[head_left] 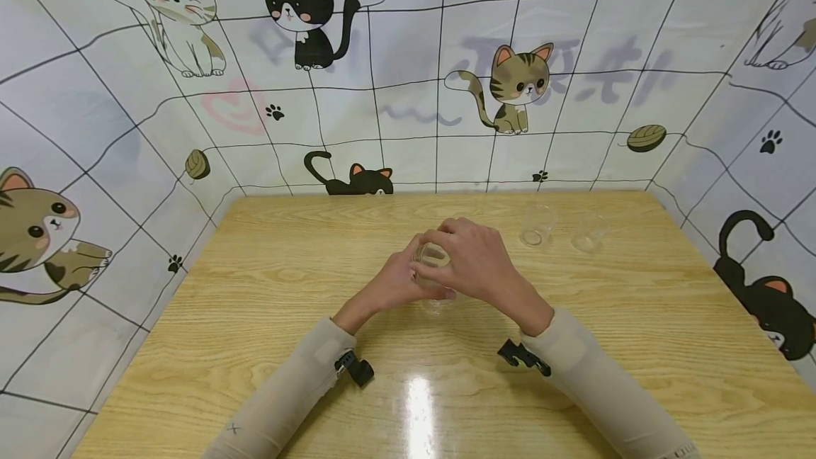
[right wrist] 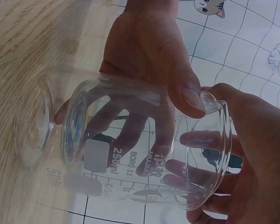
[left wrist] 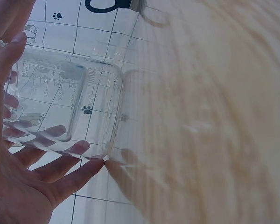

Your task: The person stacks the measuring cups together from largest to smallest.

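Two clear glass beakers stand nested between the hands over the table. The inner beaker (right wrist: 130, 140) reads 250ml, and its base sits above that of the larger outer beaker (right wrist: 32, 154). In the left wrist view the outer beaker's base (left wrist: 114, 107) is close to the tabletop; whether it touches is hard to tell. My left hand (head_left: 395, 278) grips the outer beaker from the left, thumb in front and fingers spread behind the glass. From the right, my right hand (head_left: 478, 257) holds the inner beaker near its rim, fingers curled over the top.
Two more clear glass beakers, one at the back (head_left: 535, 229) and another to its right (head_left: 591, 236), stand on the wooden table (head_left: 287, 261). A cat-patterned curtain (head_left: 408, 105) encloses the back and sides.
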Motion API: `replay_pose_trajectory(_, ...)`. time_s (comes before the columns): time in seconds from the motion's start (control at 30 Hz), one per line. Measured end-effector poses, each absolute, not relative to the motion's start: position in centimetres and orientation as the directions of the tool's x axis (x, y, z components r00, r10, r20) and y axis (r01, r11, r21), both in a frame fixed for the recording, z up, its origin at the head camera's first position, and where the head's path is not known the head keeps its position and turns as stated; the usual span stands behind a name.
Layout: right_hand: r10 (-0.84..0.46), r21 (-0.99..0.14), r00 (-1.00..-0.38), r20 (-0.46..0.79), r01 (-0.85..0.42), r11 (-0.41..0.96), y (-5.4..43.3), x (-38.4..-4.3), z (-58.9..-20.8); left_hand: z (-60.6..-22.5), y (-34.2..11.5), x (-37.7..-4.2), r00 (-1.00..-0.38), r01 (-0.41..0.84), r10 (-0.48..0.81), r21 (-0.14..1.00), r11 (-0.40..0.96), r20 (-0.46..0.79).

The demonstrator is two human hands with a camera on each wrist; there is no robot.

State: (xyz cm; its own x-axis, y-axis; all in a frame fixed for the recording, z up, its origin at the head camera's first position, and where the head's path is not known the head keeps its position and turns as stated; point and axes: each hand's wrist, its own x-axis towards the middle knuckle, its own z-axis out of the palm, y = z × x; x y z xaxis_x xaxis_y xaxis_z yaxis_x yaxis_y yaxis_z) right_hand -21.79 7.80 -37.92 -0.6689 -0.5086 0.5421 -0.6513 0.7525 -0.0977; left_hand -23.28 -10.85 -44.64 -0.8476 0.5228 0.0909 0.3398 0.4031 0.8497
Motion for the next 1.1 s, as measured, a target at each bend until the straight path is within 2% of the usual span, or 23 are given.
replay_pose_trajectory(0.3, -0.506, -0.104, -0.681, 0.53, -0.644, 0.758, 7.69, -21.78, -37.87, -44.67, -10.85, -23.27, -0.85, 0.339, 0.519, 0.851, 0.401, 0.094)
replay_pose_trajectory(0.73, -0.515, -0.104, -0.666, 0.539, -0.66, 0.744, 7.56, -21.88, -38.08, -44.65, -10.93, -23.3, -0.839, 0.355, 0.534, 0.846, 0.397, 0.102)
replay_pose_trajectory(1.1, -0.513, -0.114, -0.687, 0.515, -0.648, 0.753, 7.62, -21.66, -38.1, -44.71, -10.89, -23.33, -0.835, 0.358, 0.54, 0.851, 0.385, 0.108)
